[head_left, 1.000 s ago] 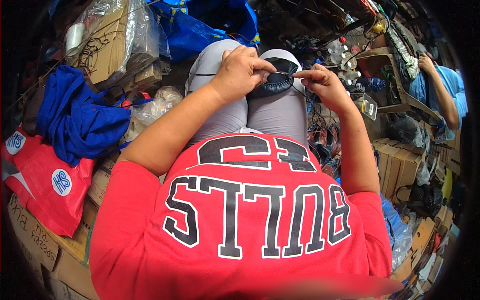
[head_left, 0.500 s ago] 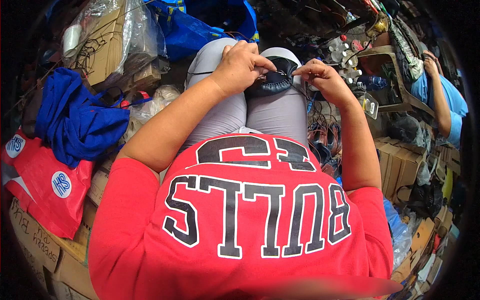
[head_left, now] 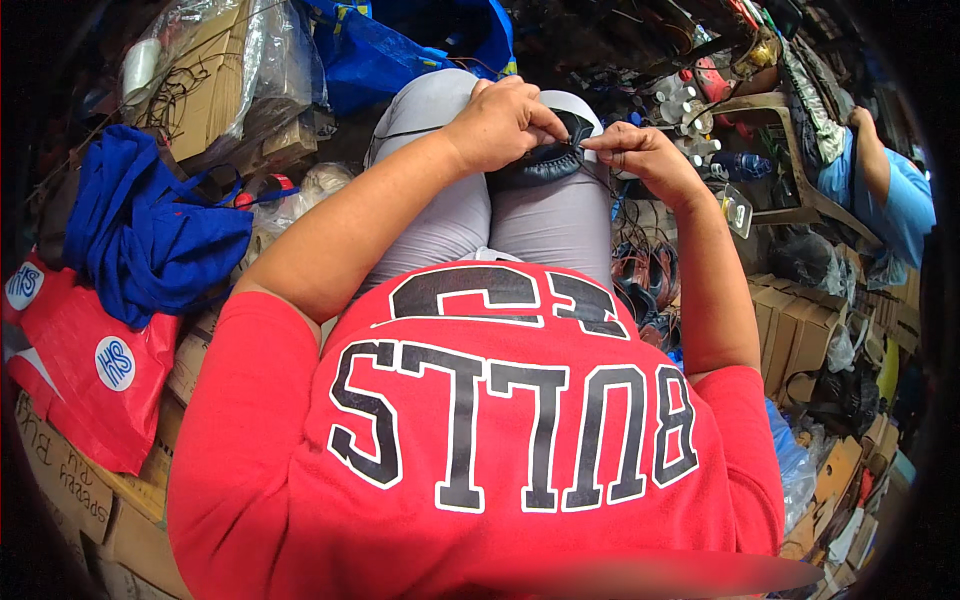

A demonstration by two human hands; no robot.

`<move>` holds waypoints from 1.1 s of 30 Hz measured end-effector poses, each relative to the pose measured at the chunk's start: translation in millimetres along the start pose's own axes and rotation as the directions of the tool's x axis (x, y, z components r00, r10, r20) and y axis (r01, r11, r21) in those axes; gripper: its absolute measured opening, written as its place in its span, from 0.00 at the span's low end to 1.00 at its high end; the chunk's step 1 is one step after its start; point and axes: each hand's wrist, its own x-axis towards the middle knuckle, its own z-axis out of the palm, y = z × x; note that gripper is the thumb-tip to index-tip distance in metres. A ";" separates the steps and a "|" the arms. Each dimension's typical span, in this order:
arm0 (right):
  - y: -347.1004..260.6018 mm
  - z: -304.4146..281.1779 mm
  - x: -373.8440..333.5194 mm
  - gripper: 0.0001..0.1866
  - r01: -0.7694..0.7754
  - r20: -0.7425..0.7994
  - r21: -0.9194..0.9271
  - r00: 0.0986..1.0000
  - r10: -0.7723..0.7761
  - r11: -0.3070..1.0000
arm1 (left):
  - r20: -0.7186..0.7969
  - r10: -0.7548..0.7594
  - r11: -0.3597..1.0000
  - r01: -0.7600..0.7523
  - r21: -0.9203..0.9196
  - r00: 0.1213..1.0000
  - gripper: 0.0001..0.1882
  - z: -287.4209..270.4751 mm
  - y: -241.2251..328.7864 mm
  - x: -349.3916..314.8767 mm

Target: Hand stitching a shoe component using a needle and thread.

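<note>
All around is crowded clutter: a big blue bag [head_left: 390, 50] beyond the knees, a red bag [head_left: 100, 380] with crumpled blue cloth [head_left: 150, 230] above it at the left, cardboard boxes [head_left: 790, 335] at the right. Grey trousers [head_left: 550, 225] make the work surface, and the black puckered piece [head_left: 540, 172] lies on the right thigh near the knee, between the hands. The left hand [head_left: 505, 125] is curled, forefinger reaching over the piece; the right hand [head_left: 655, 165] is partly closed, thumb and forefinger nearly together at its far right edge. Whether either has hold of the edge or something thinner, I cannot tell. To work it well, I would keep the piece braced on the thigh, pinch close to the edge and pull evenly, so the puckers do not bunch. Compared with half a second ago, the left fingertips sit closer to the right ones, and the thin line between them no longer shows
</note>
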 end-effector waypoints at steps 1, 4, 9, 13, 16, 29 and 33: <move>-2.2 -0.4 0.9 0.15 -0.017 0.008 0.016 1.000 0.017 1.000 | -0.009 0.050 0.998 -0.049 0.043 0.999 0.08 -1.3 1.6 2.0; -9.9 6.1 -3.4 0.14 -0.002 -0.066 -0.181 0.998 -0.011 0.983 | -0.030 0.096 0.989 -0.092 0.117 0.995 0.08 -8.2 9.2 -2.5; -14.3 13.7 -7.6 0.15 -0.084 -0.088 0.055 0.992 0.089 0.995 | -0.052 -0.051 0.996 0.055 0.074 0.997 0.09 -7.1 16.0 -14.0; -6.3 16.8 -6.8 0.17 -0.067 -0.101 0.156 0.991 0.083 0.986 | 0.001 -0.202 0.973 0.200 -0.114 0.979 0.12 -1.8 17.2 -6.7; -8.3 20.3 -7.0 0.16 -0.068 -0.127 0.179 0.988 0.092 0.981 | 0.034 -0.277 0.936 0.278 -0.217 0.960 0.11 5.9 17.2 -2.1; -26.1 25.8 5.3 0.08 -0.070 -0.167 -0.060 0.984 0.059 0.996 | 0.056 0.016 0.993 -0.022 0.114 0.998 0.05 -8.4 24.9 7.6; -14.6 17.8 7.8 0.06 0.074 -0.172 -0.091 0.981 -0.089 0.993 | 0.104 -0.001 0.979 -0.020 0.202 0.995 0.02 -20.7 18.5 7.4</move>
